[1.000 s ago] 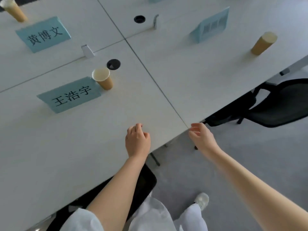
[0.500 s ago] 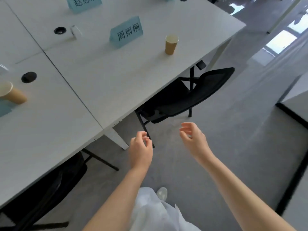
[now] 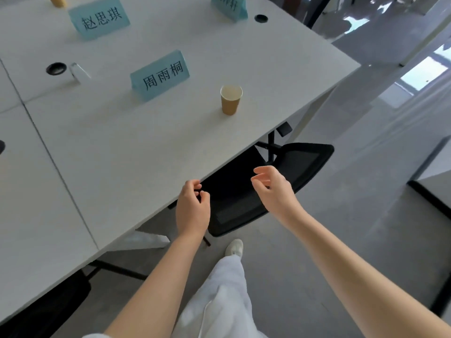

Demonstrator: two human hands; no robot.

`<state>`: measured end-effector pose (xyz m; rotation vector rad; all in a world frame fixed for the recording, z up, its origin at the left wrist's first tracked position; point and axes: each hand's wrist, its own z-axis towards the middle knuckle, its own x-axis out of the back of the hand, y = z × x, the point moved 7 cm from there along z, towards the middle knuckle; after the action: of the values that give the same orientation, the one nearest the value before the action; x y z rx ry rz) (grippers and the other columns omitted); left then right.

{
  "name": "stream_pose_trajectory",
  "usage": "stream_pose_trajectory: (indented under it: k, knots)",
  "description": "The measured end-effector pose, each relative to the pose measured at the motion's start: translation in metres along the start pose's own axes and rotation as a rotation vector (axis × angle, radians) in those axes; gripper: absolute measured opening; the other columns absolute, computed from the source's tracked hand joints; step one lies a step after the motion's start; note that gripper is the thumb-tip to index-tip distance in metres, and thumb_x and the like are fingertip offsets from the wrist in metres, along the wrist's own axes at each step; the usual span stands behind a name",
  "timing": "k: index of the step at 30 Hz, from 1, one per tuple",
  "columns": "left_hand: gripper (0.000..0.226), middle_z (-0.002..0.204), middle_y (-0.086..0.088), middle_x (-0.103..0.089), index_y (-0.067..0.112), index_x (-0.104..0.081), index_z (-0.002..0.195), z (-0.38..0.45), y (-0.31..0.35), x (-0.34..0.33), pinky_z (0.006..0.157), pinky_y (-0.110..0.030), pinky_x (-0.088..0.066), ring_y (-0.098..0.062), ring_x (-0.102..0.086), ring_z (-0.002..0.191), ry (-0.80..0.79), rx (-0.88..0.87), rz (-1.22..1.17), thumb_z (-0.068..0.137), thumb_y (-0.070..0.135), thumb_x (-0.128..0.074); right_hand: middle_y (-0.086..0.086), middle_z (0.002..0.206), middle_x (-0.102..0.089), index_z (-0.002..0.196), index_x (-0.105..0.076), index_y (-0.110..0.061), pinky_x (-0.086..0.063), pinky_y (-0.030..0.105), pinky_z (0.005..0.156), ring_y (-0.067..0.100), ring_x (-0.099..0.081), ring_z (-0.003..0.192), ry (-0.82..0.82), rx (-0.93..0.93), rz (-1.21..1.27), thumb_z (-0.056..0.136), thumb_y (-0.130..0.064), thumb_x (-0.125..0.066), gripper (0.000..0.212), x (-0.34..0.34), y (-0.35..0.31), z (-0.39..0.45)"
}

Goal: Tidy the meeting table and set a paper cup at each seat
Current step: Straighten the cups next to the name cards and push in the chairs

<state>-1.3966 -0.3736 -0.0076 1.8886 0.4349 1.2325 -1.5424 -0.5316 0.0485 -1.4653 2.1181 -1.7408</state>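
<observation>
- Since half a second ago the desk point(image 3: 146, 147) is sitting nearer and larger in view; both hands are now reaching over its near edge and the black chair point(image 3: 288, 172), no longer over bare floor.
- Left hand point(image 3: 192, 206): fingers loosely curled, thumb nearly meeting fingertips, gripping nothing, hovering at the desk's near edge.
- Right hand point(image 3: 273, 189): fingers apart, half bent, empty, hanging above the chair back.
- Paper cup point(image 3: 230, 99) is standing upright near the desk's right edge, just beside a blue name card point(image 3: 159, 75).
- Judging progress: this seat looks served; another cup point(image 3: 57, 0) is showing at the far edge. Remaining seats cannot be told.
</observation>
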Motion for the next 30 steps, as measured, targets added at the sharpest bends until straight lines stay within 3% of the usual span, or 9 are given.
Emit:
stream_pose_trajectory:
  k: [4,8,13,16,19,24,30]
  knots:
    - [0.026,0.119,-0.001,-0.06,0.012,-0.055,0.119,0.041,0.018,-0.023,0.085,-0.04,-0.051,-0.021,-0.056,0.103,0.016,0.018,0.044,0.094,0.013,-0.051,-0.011,0.108,-0.062,0.128,-0.05,-0.021,-0.04,0.013,0.072,0.005,-0.055,0.102,-0.058,0.033,-0.047,0.097,-0.021,-0.049,0.031,0.016,-0.019,0.062]
    - [0.031,0.126,-0.002,-0.056,0.012,-0.053,0.125,0.079,0.036,-0.046,0.088,-0.031,-0.046,-0.02,-0.052,0.113,0.02,0.027,0.106,0.095,0.016,-0.051,-0.009,0.11,-0.062,0.128,-0.05,-0.022,-0.042,0.012,0.064,0.004,-0.057,0.096,-0.091,0.033,-0.071,0.096,-0.021,-0.051,0.031,0.03,-0.032,0.124]
    - [0.037,0.133,-0.006,-0.051,0.011,-0.047,0.132,0.117,0.05,-0.081,0.089,-0.029,-0.038,-0.022,-0.043,0.125,0.009,0.108,0.174,0.095,0.017,-0.049,-0.005,0.11,-0.062,0.129,-0.048,-0.019,-0.048,0.025,0.079,0.01,-0.059,0.101,-0.146,0.053,-0.08,0.094,-0.021,-0.056,0.036,0.035,-0.04,0.192]
    - [0.043,0.142,-0.01,-0.045,0.007,-0.044,0.136,0.138,0.053,-0.111,0.107,-0.033,-0.032,-0.025,-0.032,0.136,-0.026,0.129,0.228,0.094,0.016,-0.05,-0.001,0.117,-0.06,0.131,-0.043,-0.018,-0.048,0.031,0.086,0.016,-0.058,0.107,-0.216,0.085,-0.112,0.091,-0.024,-0.062,0.044,0.035,-0.04,0.236]
    - [0.051,0.155,-0.01,-0.032,0.006,-0.037,0.144,0.153,0.051,-0.126,0.12,-0.037,-0.017,-0.031,-0.017,0.147,-0.05,0.14,0.332,0.095,0.018,-0.049,0.002,0.124,-0.054,0.136,-0.037,-0.018,-0.041,0.027,0.084,0.018,-0.054,0.11,-0.301,0.114,-0.119,0.089,-0.025,-0.066,0.056,0.031,-0.041,0.27]
    - [0.062,0.165,-0.003,-0.006,0.015,-0.017,0.155,0.182,0.049,-0.139,0.121,-0.045,-0.008,-0.03,0.004,0.151,-0.023,0.27,0.432,0.099,0.027,-0.043,0.005,0.139,-0.043,0.145,-0.023,-0.017,-0.04,0.038,0.103,0.02,-0.045,0.126,-0.405,0.27,-0.266,0.079,-0.029,-0.076,0.085,0.022,-0.055,0.336]
    - [0.069,0.164,0.003,0.01,0.022,-0.001,0.157,0.215,0.041,-0.146,0.121,-0.048,0.001,-0.029,0.016,0.15,0.013,0.365,0.421,0.101,0.038,-0.037,0.006,0.143,-0.036,0.148,-0.017,-0.021,-0.035,0.041,0.109,0.022,-0.041,0.131,-0.579,0.33,-0.297,0.07,-0.029,-0.084,0.103,-0.011,-0.059,0.371]
